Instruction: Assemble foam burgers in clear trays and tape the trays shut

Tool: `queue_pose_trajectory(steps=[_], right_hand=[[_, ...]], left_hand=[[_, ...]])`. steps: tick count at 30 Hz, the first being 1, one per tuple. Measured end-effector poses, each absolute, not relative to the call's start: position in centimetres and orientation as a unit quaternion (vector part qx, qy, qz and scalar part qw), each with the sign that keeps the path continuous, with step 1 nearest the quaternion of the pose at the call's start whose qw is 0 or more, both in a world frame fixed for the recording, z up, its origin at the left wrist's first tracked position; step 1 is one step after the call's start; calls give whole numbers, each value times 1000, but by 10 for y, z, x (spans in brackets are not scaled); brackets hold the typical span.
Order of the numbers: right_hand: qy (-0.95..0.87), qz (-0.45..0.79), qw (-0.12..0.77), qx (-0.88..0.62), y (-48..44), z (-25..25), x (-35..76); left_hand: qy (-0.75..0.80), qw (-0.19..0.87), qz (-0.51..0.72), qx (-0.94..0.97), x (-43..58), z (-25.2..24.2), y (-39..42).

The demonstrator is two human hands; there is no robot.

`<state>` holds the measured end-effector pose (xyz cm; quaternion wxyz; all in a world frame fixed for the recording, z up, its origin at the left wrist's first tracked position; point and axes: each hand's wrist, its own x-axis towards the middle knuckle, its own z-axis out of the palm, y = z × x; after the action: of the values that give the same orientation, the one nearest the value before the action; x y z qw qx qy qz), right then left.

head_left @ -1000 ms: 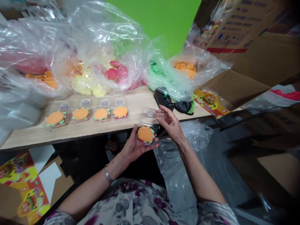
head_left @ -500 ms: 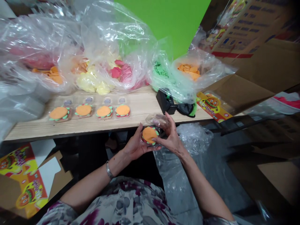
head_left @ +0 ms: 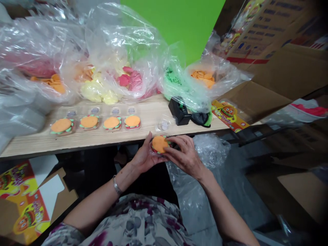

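A toy burger (head_left: 159, 144) with an orange top and green and red layers sits in a clear plastic clamshell (head_left: 165, 123), whose lid is folded back toward the table. My left hand (head_left: 145, 157) cradles the clamshell from the left and below. From the right, my right hand (head_left: 186, 155) presses its fingertips and thumb on the burger's right edge. On the table (head_left: 151, 111) to the left stands a row of several opened clamshells with similar burgers, the closest being this burger (head_left: 132, 121).
Along the back lie plastic bags of yellow pieces (head_left: 98, 90), pink pieces (head_left: 130, 80), green pieces (head_left: 173, 77) and orange pieces (head_left: 203, 78). A black tape dispenser (head_left: 179, 111) stands right of the hands. Printed burger cartons (head_left: 28, 201) lie lower left; a cardboard box (head_left: 279, 75) is at right.
The clamshell's lid has swung away from my right fingers and now lies back over the table edge. My right fingers have shifted onto the burger's edge. The view has moved slightly.
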<state>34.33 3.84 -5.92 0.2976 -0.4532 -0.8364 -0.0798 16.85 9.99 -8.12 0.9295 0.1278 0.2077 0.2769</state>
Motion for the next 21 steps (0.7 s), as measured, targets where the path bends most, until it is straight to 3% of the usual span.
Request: queue_pose_trajectory(steps=[6, 13, 16, 21], right_hand=[[-894, -166, 209, -359, 44, -53, 348], [-903, -138, 205, -352, 40, -47, 354], [-871, -63, 267, -407, 40, -48, 355], [-596, 181, 516, -587, 70, -62, 364]], left_hand=[[216, 930, 272, 121, 167, -83, 101], [198, 936, 270, 104, 164, -83, 102], [191, 939, 267, 107, 164, -82, 103], [200, 949, 220, 108, 167, -76, 100]])
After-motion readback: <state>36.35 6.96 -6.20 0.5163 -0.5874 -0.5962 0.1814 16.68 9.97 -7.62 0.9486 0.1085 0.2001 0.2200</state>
